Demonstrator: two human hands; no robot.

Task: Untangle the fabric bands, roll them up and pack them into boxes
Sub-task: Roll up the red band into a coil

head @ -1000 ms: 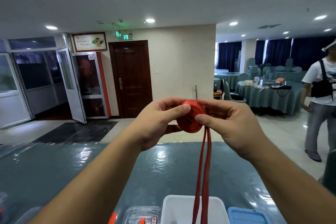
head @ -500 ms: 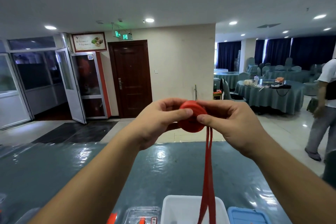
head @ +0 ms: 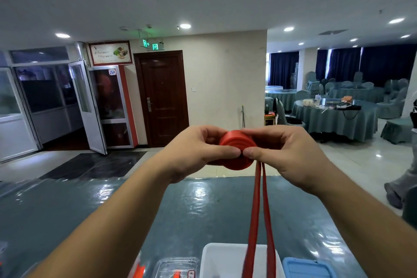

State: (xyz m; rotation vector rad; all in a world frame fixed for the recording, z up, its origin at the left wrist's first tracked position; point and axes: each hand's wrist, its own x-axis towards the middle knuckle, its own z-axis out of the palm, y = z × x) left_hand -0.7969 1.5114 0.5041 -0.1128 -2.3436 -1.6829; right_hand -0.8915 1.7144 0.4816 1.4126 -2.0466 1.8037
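One red fabric band (head: 237,153) is in view, its wound part a tight roll held up in the air above the table (head: 67,216), between two hands. Two loose strands (head: 259,210) hang from the roll's right side straight down, ending over a white box (head: 216,259) at the near table edge. The left hand (head: 198,153) grips the roll from the left, thumb tip pressed on its front face, fingers curled behind it. The right hand (head: 284,153) pinches it from the right, thumb on the front just beside the left thumb, fingers wrapped over the top. Three containers sit along the near edge: a clear plastic box (head: 176,267), the white box, and a blue box (head: 304,268), side by side. The teal table stretches wide and bare beyond the hands to its far edge.
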